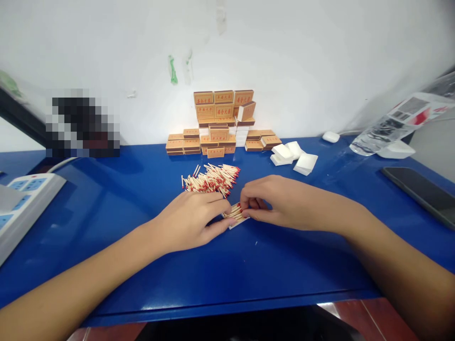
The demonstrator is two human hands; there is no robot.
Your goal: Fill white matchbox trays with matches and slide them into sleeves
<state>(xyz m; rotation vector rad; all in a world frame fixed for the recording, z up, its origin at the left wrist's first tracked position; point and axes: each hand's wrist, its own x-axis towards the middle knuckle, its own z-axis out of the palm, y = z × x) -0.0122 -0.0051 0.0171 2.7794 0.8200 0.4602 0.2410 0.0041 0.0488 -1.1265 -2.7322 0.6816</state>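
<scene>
A small white matchbox tray with matches in it lies on the blue table, between my two hands. Thumb and fingers of my left hand are closed on the tray's left end. At the other end, my right hand has its thumb and fingertips pinched at the match heads; how many matches it grips is hidden. Just beyond my left hand spreads a loose pile of red-headed matches, partly covered by that hand.
Yellow matchboxes stand stacked against the wall. White empty trays lie to their right. A plastic bottle and a phone are at the right. A power strip sits at the left, near the table's front edge.
</scene>
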